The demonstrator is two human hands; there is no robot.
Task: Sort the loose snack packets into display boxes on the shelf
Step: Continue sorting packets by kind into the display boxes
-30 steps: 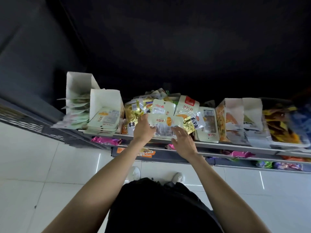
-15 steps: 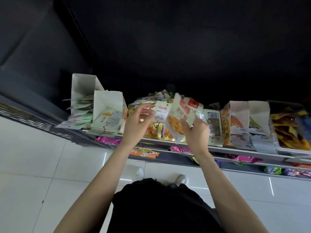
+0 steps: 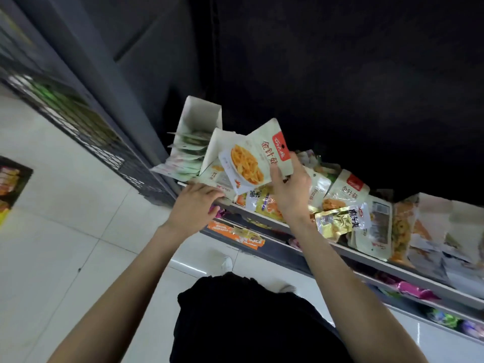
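Now the right hand (image 3: 289, 195) pinches a white snack packet (image 3: 258, 159) above the second display box (image 3: 213, 153), while the left hand (image 3: 193, 205), fingers nearly straight, rests at the box's front, probably to steady it.

1. The person's two forearms are bare from the bottom edge of the view up to the wrists; no sleeve shows on either one.
2. The left hand (image 3: 195, 205) is bare, with no glove.
3. The right hand (image 3: 290, 195) is likewise bare, with no glove.
4. A black garment (image 3: 251, 320) covers the torso at the bottom centre; its fabric is matt and plain, with no print or logo visible, and its upper edge looks soft and rumpled.
5. Past the garment's top edge, two light-coloured shoes show: the left shoe (image 3: 226, 264) looks white, and the right shoe (image 3: 286, 288) is pale and blurred.
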